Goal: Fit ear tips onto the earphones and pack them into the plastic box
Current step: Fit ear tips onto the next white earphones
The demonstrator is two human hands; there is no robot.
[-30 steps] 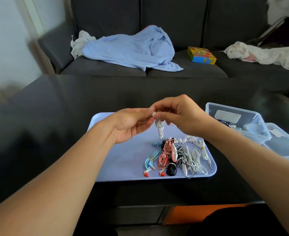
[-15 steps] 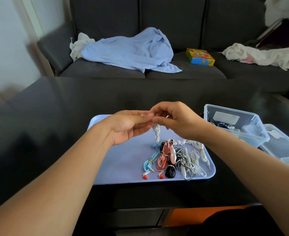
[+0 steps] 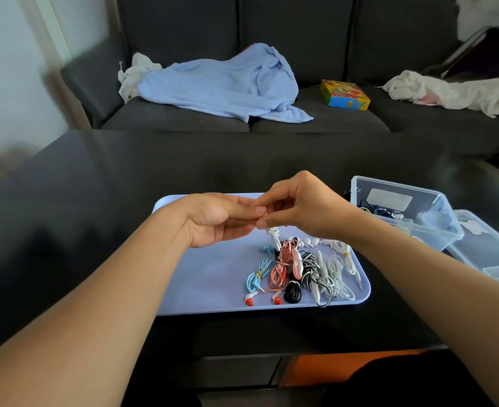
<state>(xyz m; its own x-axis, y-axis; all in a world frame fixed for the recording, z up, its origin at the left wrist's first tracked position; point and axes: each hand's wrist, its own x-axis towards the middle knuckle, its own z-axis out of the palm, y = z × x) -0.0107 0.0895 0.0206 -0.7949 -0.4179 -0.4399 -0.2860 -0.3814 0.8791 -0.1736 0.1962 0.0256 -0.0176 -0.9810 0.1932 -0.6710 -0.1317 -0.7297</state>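
Now the two hands meet above the far edge of the blue tray (image 3: 207, 289), lower than they were a second ago, when they worked a little higher over it. The left hand (image 3: 216, 220) lies palm-up with its fingers nearly straight and close together, tips against the right hand's. The right hand (image 3: 298, 208) has its thumb and forefinger curled into a pinch at that same spot, and a white earphone (image 3: 274, 235) hangs from it, its bundled cord dangling just above the tray. Whether the left fingertips also pinch the bud, or an ear tip, I cannot tell — the contact point is too small to read.

Against the earlier frames, the left fingers look flatter and more stretched out, and the cord hangs closer to the pile. That reads to me as the tail end of pressing a tip onto this bud, though the tip itself isn't visible.

The rest of the earphones (image 3: 301, 268) — blue, pink, black, white — lie coiled on the near right part of the tray, unmoved as far as I can see. The plastic box (image 3: 436, 233) stands just off the tray's right edge, open, with a few dark cords inside; its lid (image 3: 489, 251) rests beyond that, further right. Most of the packing seems left to do.
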